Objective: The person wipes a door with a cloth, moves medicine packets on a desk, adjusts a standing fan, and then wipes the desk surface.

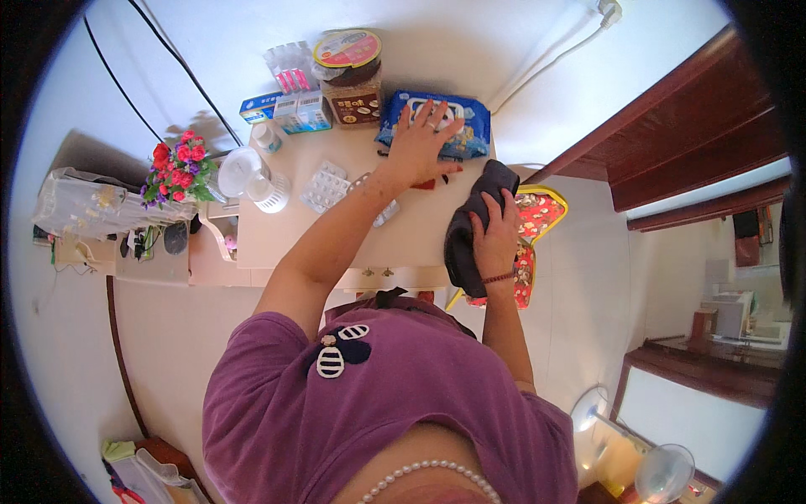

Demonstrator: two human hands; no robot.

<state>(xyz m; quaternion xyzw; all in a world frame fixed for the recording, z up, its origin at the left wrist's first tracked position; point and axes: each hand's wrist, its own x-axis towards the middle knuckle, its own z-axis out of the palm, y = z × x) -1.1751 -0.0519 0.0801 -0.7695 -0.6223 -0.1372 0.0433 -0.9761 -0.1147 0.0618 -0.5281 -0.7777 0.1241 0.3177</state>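
My left hand reaches across the table with fingers spread, over a blue soft pack of wipes with a white lid. Whether the palm presses on the pack I cannot tell. At the table's right edge my right hand is closed on a dark folded cloth, its fingers bent over the fabric. Blister packs of pills lie on the table left of my left forearm, which partly covers them. A small red thing shows beneath my left hand.
The white table stands against the wall. Along its back are a lidded jar, small boxes and a white bottle. A white lidded container and flowers are left. A red patterned chair stands right.
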